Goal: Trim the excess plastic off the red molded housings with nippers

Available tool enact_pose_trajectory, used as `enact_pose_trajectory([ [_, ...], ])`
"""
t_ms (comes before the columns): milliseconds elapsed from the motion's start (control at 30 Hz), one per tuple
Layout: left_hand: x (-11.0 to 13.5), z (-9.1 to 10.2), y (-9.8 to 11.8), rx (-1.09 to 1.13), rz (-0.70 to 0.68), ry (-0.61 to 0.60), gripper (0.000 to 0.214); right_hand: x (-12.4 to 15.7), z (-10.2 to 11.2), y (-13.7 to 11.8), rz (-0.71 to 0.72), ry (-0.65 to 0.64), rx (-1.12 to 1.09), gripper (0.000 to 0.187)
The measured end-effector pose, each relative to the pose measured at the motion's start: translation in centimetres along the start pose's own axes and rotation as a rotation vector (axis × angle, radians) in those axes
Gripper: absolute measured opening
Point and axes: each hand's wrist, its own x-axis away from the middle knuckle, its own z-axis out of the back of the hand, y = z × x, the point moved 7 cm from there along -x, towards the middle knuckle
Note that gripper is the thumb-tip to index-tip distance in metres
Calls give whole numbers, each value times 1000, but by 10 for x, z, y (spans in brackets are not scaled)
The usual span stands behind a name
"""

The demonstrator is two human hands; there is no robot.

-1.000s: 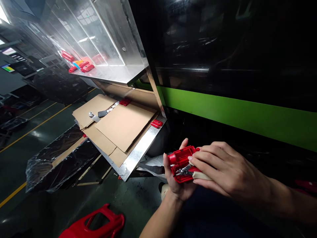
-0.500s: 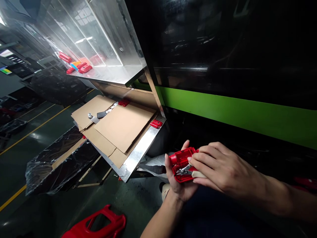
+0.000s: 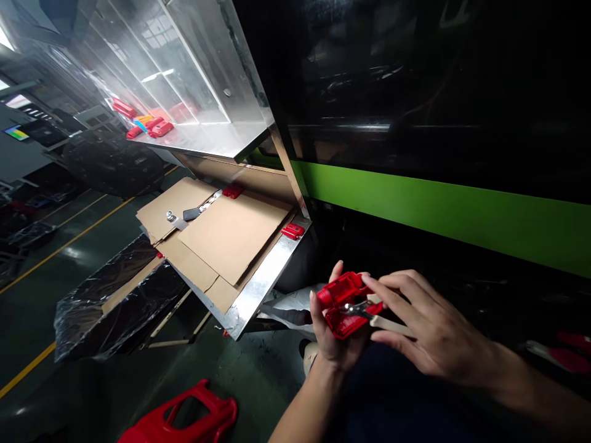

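Observation:
My left hand cradles a red plastic housing from below, thumb and fingers wrapped round its sides. The housing's hollow, ribbed inside faces up, and a threaded round neck shows at its left end. In my right hand is a pair of nippers with pale handles. Their metal jaws lie over the lower half of the housing. The handles are spread apart, and my right index finger reaches to the housing's upper right corner. Whether the jaws touch the plastic, I cannot tell.
Flat cardboard sheets cover a metal table, with another red part at its right corner. Several red pieces sit on the upper metal shelf. A large red moulding lies lower left; a black machine with a green band stands ahead.
The nippers have shifted to the right across the housing, and their handles have spread wider. My right hand has moved slightly right, its index finger now stretched to the housing's corner.

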Motion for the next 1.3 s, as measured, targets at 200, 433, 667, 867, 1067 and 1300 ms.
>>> enact_pose_trajectory([
  [200,-5,4,9,-167,-229,51,76,8,-13,-4,-295,177,-393,42],
  [433,-5,1,2,-345,-330,79,89,12,-31,-1,-472,189,-665,7],
  [667,-2,-8,-3,-398,-280,57,90,15,-37,0,-569,360,-732,5],
  [867,11,-9,16,-405,-402,-33,69,55,9,31,-701,818,-238,11],
  [1067,0,4,55,-136,-404,37,72,84,28,74,-602,1005,-85,29],
  [1300,-3,1,53,77,-350,-39,80,115,-41,141,-1032,557,-140,55],
])
